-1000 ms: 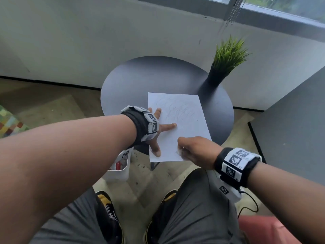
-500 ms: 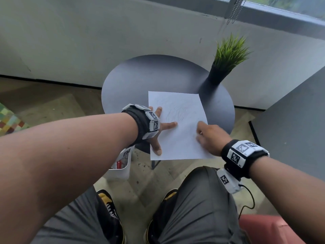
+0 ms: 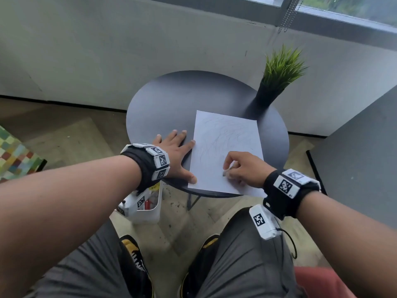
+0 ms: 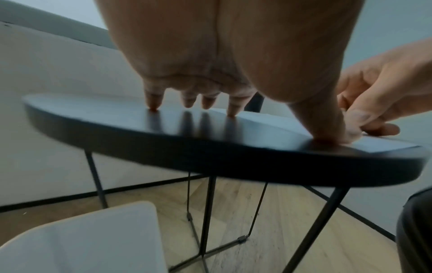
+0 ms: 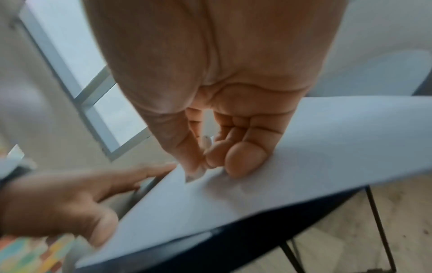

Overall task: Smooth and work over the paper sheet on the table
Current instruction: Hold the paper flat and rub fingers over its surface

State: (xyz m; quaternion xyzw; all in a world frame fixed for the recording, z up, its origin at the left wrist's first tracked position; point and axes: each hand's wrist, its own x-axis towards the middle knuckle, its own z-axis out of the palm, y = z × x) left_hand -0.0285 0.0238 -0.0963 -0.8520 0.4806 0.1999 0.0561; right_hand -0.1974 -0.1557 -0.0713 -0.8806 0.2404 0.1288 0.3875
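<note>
My right hand pinches something small and pale, but my own knuckles cover most of it in the head view and I cannot tell what it is. In the right wrist view it is only a whitish sliver between thumb and curled fingers, and the whole picture there is smeared. The faint scribbled lines on the sheet are too light to read. My right wrist covers the sheet's near right corner, and the near edge lies at the table rim. The left wrist view shows the sheet only as a thin pale sliver seen edge-on.

My right fingers are curled tight round the pale bit, thumb against the fingertips, and the lowest curled finger presses down on the paper in its near half.

My left hand is spread flat and holds nothing. Its fingers are straight and fanned, tips on the bare table just left of the sheet. The index fingertip touches the sheet's left edge, and the thumb reaches to the left edge nearer me; whether it lies on the paper or just beside it I cannot say.

The sheet lies flat on the round dark table, on its right near part. A plant in a dark vase stands beyond the sheet's far right corner. A white bin sits on the floor under my left wrist
</note>
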